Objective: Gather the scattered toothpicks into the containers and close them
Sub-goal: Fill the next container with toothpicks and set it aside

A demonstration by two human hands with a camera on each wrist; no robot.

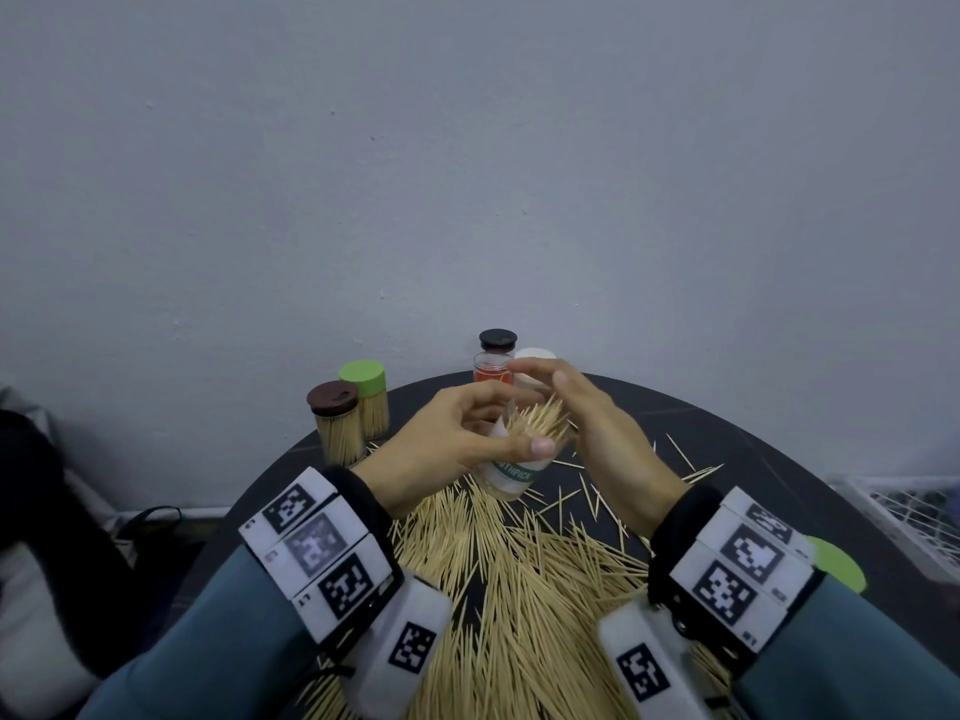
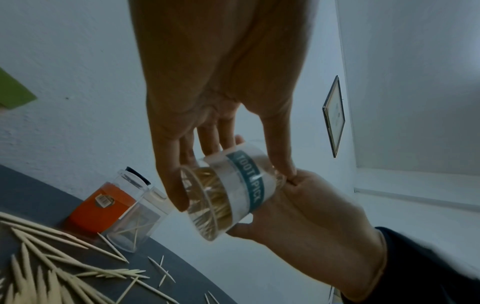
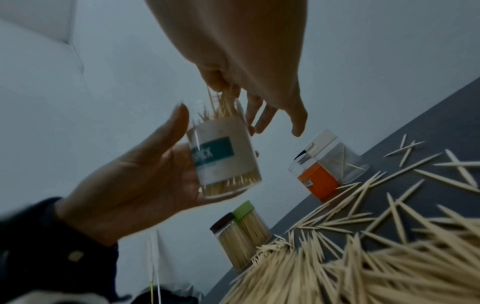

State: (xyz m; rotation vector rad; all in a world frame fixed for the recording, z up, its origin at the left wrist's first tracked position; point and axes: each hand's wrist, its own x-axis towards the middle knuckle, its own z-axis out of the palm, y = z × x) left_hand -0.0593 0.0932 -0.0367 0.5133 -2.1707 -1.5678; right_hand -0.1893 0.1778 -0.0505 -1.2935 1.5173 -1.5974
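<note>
My left hand (image 1: 462, 433) grips a clear toothpick jar (image 1: 511, 472) with a white and teal label, tilted above the dark round table (image 1: 753, 459). The jar (image 2: 244, 185) is open and packed with toothpicks that stick out of its mouth (image 3: 221, 107). My right hand (image 1: 587, 423) hovers over that mouth with fingers loosely extended, its thumb side touching the toothpick tips (image 3: 223, 94). A big heap of loose toothpicks (image 1: 519, 589) lies on the table under both wrists.
Two full jars stand at the back left, one with a brown lid (image 1: 337, 423), one with a green lid (image 1: 371, 402). An orange-labelled jar (image 1: 492, 366) and a white-lidded jar (image 1: 535, 358) stand behind my hands. A loose green lid (image 1: 836, 563) lies at the right, near a wire basket (image 1: 909, 511).
</note>
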